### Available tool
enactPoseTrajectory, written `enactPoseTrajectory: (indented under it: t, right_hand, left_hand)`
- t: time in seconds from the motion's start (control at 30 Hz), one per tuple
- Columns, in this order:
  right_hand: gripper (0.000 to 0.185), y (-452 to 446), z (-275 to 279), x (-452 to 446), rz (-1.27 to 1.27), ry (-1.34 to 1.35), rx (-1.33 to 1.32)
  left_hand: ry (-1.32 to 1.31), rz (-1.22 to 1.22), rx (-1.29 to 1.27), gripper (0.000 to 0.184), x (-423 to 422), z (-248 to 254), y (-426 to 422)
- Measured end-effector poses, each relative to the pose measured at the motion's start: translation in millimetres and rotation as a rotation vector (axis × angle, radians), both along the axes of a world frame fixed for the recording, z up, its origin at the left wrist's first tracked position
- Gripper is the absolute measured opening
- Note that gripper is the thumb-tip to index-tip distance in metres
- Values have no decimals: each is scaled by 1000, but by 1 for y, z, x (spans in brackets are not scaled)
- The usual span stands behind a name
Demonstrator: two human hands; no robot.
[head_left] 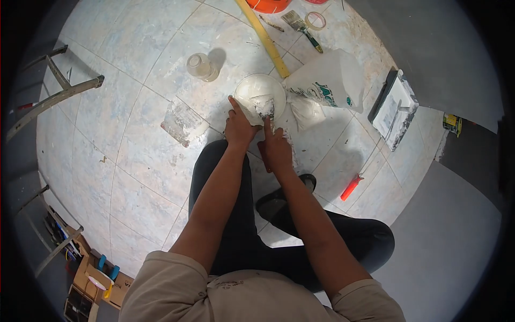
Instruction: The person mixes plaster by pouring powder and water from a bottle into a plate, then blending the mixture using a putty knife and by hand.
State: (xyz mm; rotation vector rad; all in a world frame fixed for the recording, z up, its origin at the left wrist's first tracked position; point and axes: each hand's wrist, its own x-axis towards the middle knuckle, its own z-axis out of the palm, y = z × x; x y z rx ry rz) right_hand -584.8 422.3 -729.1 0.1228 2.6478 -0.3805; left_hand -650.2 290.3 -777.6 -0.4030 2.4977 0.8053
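Observation:
A round white bowl (248, 87) with white paste in it stands on the tiled floor. My left hand (240, 126) is at the bowl's near left edge, fingers curled round the rim, one finger pointing up along it. My right hand (277, 147) grips the red handle of a putty knife (264, 110), whose paste-smeared blade is inside the bowl. Right of the bowl lies an open plastic bag (307, 113) of white powder, just below a larger white bag (335, 80) with green lettering.
A clear jar (199, 66) and a smeared flat plate (183, 124) are to the left. Beyond lie a yellow bar (263, 38), a brush (302, 31) and a tape roll (315, 21). On the right are a paint tray (395, 110) and a red-handled tool (351, 188). Metal legs (64, 95) stand left.

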Motion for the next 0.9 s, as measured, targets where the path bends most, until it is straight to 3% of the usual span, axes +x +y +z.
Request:
enactPoseTrajectory:
  t: [0.27,0.5,0.67,0.77,0.9]
  right_hand:
    - [94,18,4,-15,124,-178,-53]
    - [91,14,12,-31,136,-175,-125]
    - [69,22,49,-90,21,-181,-140]
    - [63,38,53,-105,74,-77,-256]
    - [64,33,62,-76,37,-101,-187]
  left_hand:
    - [-38,-20,-6,151,-2,5,-1]
    - [-36,27,19,145,-5,10,4]
    - [-31,5,9,146,-1,9,2]
    - [-11,25,40,146,1,6,0]
    - [-14,17,38,147,2,-4,0]
